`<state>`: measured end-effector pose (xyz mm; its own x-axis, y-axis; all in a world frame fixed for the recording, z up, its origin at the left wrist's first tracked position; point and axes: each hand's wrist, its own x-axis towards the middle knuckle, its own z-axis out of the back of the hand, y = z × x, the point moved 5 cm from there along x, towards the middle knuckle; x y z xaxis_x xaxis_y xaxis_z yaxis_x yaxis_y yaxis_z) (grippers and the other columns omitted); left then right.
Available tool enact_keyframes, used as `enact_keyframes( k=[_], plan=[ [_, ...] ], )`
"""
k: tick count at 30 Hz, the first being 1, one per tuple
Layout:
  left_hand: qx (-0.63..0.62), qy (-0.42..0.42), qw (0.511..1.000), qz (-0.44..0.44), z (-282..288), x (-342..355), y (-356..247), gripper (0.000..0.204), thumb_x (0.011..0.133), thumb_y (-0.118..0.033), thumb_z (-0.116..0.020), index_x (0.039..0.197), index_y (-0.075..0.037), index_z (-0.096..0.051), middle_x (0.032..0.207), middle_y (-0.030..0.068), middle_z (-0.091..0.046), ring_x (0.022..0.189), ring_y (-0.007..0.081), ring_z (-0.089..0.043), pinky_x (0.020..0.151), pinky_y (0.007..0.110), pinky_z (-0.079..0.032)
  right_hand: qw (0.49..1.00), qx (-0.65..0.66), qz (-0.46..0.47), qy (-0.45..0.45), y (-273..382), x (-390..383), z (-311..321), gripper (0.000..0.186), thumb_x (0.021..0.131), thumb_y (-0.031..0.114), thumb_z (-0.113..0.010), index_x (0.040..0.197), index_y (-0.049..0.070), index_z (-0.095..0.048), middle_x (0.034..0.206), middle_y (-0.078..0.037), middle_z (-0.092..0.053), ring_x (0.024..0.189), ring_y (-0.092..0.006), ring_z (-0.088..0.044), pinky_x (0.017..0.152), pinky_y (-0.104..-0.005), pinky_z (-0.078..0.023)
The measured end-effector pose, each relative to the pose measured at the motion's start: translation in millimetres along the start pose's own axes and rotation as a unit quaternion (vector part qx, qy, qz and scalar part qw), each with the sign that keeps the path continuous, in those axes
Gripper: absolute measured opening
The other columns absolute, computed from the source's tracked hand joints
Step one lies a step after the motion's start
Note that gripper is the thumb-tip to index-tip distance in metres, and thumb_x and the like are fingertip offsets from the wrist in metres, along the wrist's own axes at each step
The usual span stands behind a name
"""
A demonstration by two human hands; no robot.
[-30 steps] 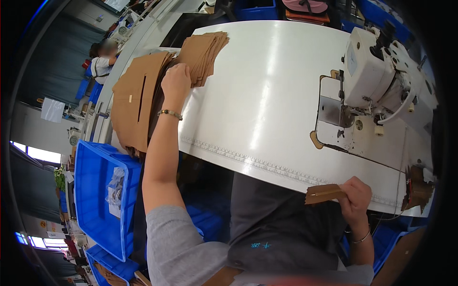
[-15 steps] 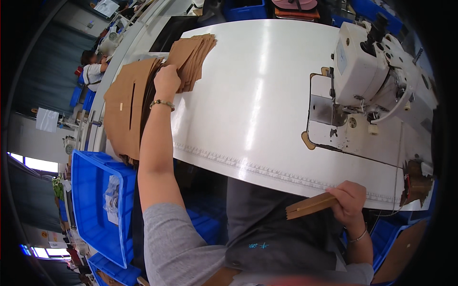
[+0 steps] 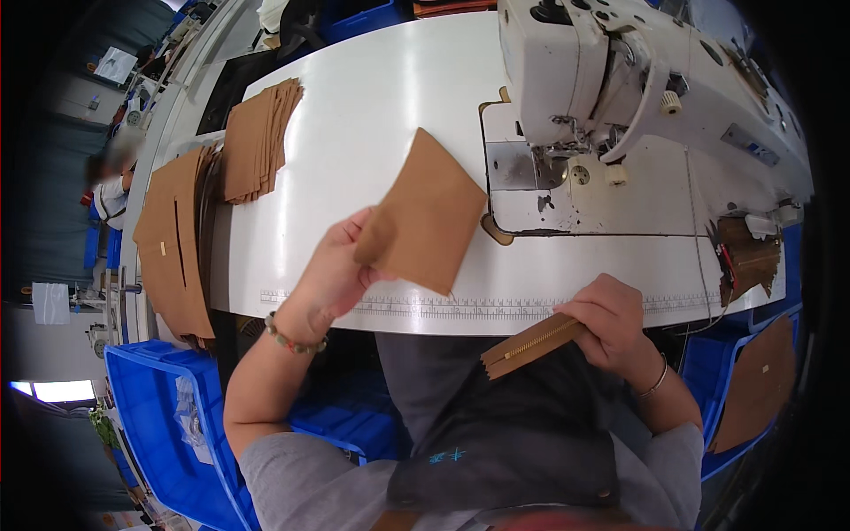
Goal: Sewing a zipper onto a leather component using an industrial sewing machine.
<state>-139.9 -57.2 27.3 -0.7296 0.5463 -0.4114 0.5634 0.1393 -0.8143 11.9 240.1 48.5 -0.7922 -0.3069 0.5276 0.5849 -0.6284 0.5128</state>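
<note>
zipper (image 3: 529, 346) in right hand (image 3: 609, 320), printed ruler (image 3: 407, 306), blue-lettered apron (image 3: 509, 438)

The left forearm (image 3: 264, 380) and right forearm (image 3: 670, 403) are angled inward; the left grip (image 3: 338, 265) is pinched, the right grip (image 3: 609, 323) curled closed.

Along the left side, dark teal curtains (image 3: 55, 177) hang beside a pale grey wall (image 3: 57, 341); a white sheet (image 3: 50, 303) is fixed to that wall; lower down, a window (image 3: 66, 390) glows bright white, with a leafy green plant (image 3: 104, 429) just below it; the white counter (image 3: 354, 106) has a curved far edge and carries pale streaks of reflected light.
</note>
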Motion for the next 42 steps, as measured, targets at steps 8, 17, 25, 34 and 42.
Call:
enact_keyframes(
  k=[8, 17, 25, 34, 42],
  plan=[
    [0.221, 0.124, 0.960, 0.116, -85, -6, 54, 0.042, 0.100, -0.007, -0.070, 0.138, 0.002, -0.056, 0.119, 0.0063, -0.070, 0.099, 0.0096, -0.070, 0.081, 0.025, -0.059, 0.984, -0.149, 0.068, 0.066, -9, 31, 1, 0.034, 0.081, 0.012, -0.071, 0.114, 0.006, -0.072, 0.129, -0.012, -0.069, 0.116, -0.0313, -0.068, 0.096, -0.0423, -0.057],
    [0.283, 0.219, 0.916, -0.180, -114, 17, 39, 0.019, 0.092, 0.003, -0.075, 0.109, -0.004, -0.077, 0.125, 0.0031, -0.066, 0.117, 0.0110, -0.060, 0.096, 0.028, -0.052, 0.993, -0.115, 0.020, 0.026, -24, 17, 45, 0.026, 0.080, 0.009, -0.071, 0.105, 0.004, -0.070, 0.123, -0.012, -0.071, 0.094, -0.0298, -0.073, 0.076, -0.0392, -0.059],
    [0.092, 0.215, 0.971, -0.051, -103, 6, 64, 0.021, 0.094, 0.001, -0.069, 0.114, -0.002, -0.072, 0.123, 0.0050, -0.067, 0.111, 0.0125, -0.066, 0.094, 0.026, -0.053, 0.995, -0.052, 0.084, 0.008, -15, 22, 36, 0.021, 0.080, 0.012, -0.071, 0.098, 0.003, -0.067, 0.117, -0.016, -0.073, 0.090, -0.0301, -0.075, 0.071, -0.0362, -0.061],
    [0.167, 0.079, 0.981, 0.063, -98, 4, 55, 0.018, 0.103, -0.010, -0.053, 0.118, -0.005, -0.062, 0.093, 0.0013, -0.070, 0.076, 0.0066, -0.062, 0.067, 0.026, -0.051, 0.979, -0.106, 0.105, 0.138, -42, 32, 4, 0.018, 0.083, 0.010, -0.066, 0.100, 0.004, -0.067, 0.125, -0.013, -0.072, 0.117, -0.0329, -0.070, 0.097, -0.0412, -0.057],
    [0.544, -0.011, 0.749, -0.379, -115, 104, -30, 0.030, 0.094, -0.013, -0.076, 0.119, -0.001, -0.066, 0.090, 0.0043, -0.068, 0.070, 0.0137, -0.056, 0.069, 0.029, -0.050, 0.974, 0.004, 0.106, 0.201, -83, 57, -2, 0.023, 0.078, -0.003, -0.070, 0.100, 0.005, -0.069, 0.121, -0.007, -0.075, 0.118, -0.0299, -0.069, 0.099, -0.0430, -0.056]
  ],
)
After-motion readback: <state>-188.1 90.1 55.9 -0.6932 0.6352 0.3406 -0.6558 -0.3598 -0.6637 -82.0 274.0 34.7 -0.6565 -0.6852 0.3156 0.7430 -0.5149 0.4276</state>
